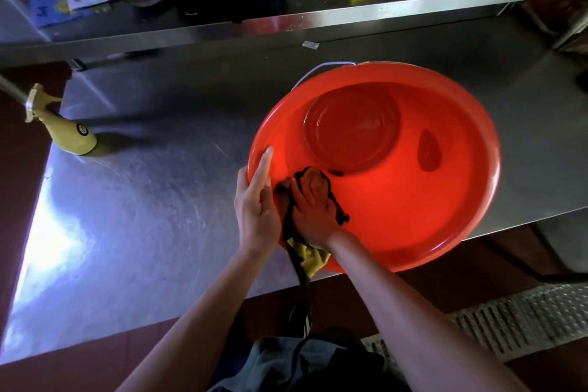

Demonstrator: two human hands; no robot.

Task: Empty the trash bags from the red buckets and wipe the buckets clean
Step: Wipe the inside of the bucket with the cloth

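The right hand [313, 216] is pressed flat on a yellow cloth with dark edging [310, 197], fingers spread over it against the inner wall of the red bucket [445, 200] at its near-left side; it holds the cloth by pressure rather than a closed grip. The left hand [257, 200] lies along the rim just beside it, fingers nearly straight and loosely wrapped over the edge, thumb hidden, steadying the bucket; the two hands are almost touching. Both forearms come in low from below, the right one crossing the rim, the wrist bent down into the bowl.

To my eye the wiping is under way and no bag is left inside; to do it well the palm should stay flat and travel round the wall in overlapping sweeps, then down to the base, where a dark smear [429, 151] on the far-right wall wants attention; the left hand should shift along the rim as the work goes round, since the bucket overhangs the near edge of the worktop [159, 216] and could tip. A tail of cloth hangs out over that edge.

A yellow spray bottle [68, 134] stands near the worktop's left edge, well apart.
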